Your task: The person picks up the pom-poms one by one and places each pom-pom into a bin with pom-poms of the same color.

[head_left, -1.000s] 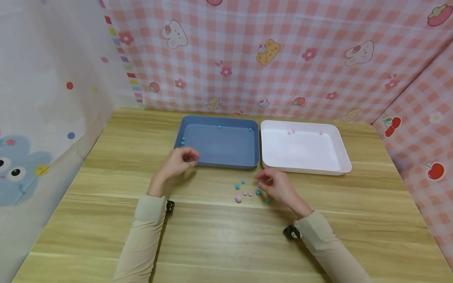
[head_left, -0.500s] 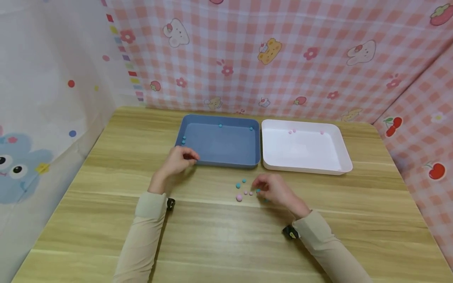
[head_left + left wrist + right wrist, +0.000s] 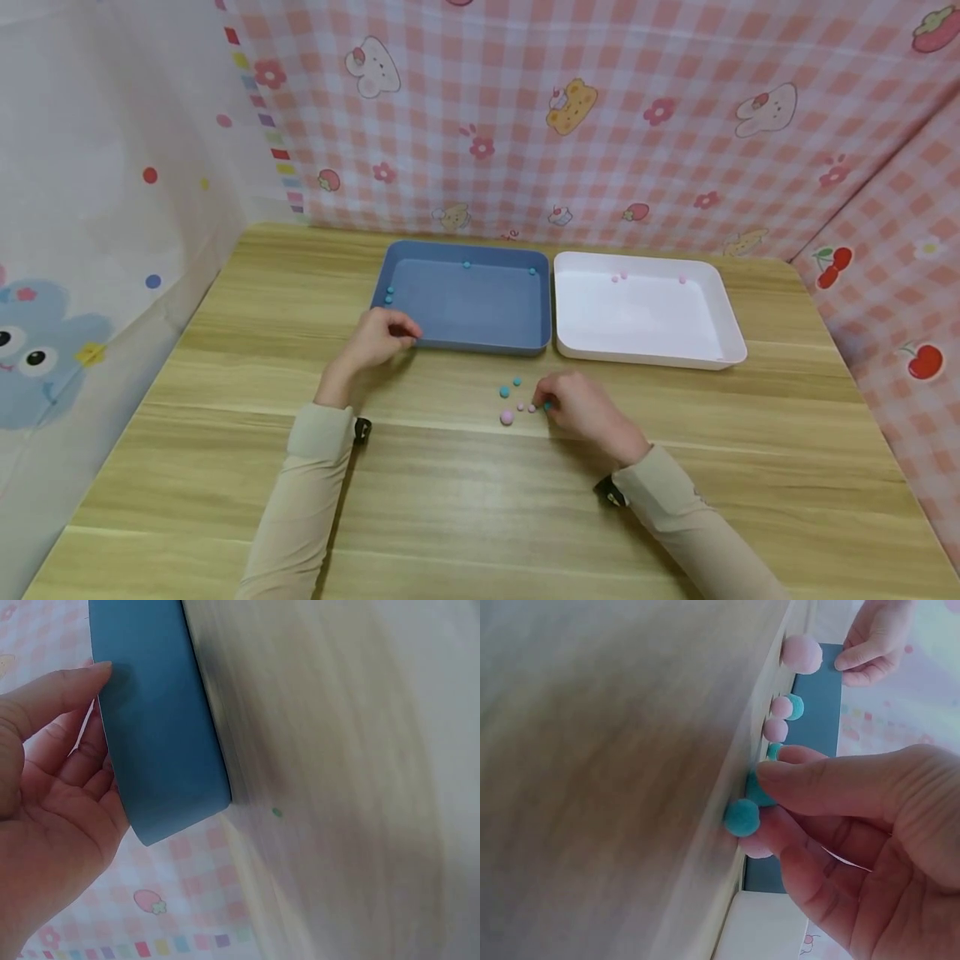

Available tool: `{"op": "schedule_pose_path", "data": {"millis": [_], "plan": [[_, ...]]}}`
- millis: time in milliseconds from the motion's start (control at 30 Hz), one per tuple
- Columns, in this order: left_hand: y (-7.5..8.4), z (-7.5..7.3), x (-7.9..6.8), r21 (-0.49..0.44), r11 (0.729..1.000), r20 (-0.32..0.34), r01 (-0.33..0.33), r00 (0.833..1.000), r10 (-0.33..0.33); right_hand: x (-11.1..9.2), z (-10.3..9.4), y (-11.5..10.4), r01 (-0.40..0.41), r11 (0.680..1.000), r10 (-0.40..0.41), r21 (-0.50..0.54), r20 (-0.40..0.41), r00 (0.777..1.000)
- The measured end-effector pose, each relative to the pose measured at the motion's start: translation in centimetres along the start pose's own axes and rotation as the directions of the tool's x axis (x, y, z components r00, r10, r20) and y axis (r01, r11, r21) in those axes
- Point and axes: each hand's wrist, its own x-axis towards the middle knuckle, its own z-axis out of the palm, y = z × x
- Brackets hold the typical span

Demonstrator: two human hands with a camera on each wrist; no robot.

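My left hand [image 3: 378, 337] grips the near left corner of the blue tray [image 3: 480, 345]. In the left wrist view its thumb [image 3: 75, 684] lies on the outer wall and the fingers go behind the rim. My right hand [image 3: 588, 408] is down at the loose pompoms, its thumb and fingers curled round a teal pompom [image 3: 757, 789], the thumb tip against it. Another teal pompom [image 3: 742, 818] sits nearer the wrist camera, hidden in the head view. Beside the fingertips are small pink pompoms [image 3: 521, 407], a larger pink pompom [image 3: 507, 417] and two teal pompoms [image 3: 504, 392].
Several teal pompoms [image 3: 467, 265] lie inside the blue tray. Right of it, almost touching, stands a white tray [image 3: 645, 360] with three pink pompoms [image 3: 624, 275]. Both trays are on the wooden table [image 3: 450, 517], with a checked cloth [image 3: 480, 108] hanging behind.
My right hand has moved slightly left and down to the pompoms, and its fingers have closed in round a teal one, covering another. The left hand has stayed at the blue tray.
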Motion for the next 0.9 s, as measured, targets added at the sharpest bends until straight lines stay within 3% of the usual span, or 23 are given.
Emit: {"op": "schedule_pose_path", "data": {"millis": [167, 433, 700, 900], "plan": [[-0.1, 0.0, 0.2, 0.010, 1.000, 0.002, -0.002, 1.000, 0.002, 0.0, 0.2, 0.5, 0.002, 0.999, -0.002, 0.039, -0.020, 1.000], [0.1, -0.2, 0.1, -0.002, 1.000, -0.003, -0.002, 1.000, 0.002, 0.5, -1.2, 0.9, -0.023, 0.977, 0.034, 0.212, -0.047, 0.998], [0.1, -0.3, 0.1, -0.005, 1.000, 0.006, 0.008, 1.000, -0.008, 1.8, -3.0, 0.5, -0.020, 0.958, 0.061, 0.287, -0.135, 0.989], [-0.1, -0.1, -0.1, -0.014, 1.000, 0.016, 0.013, 1.000, -0.013, 3.1, -3.2, 0.6, -0.001, 0.941, 0.070, 0.338, -0.194, 0.979]]}}
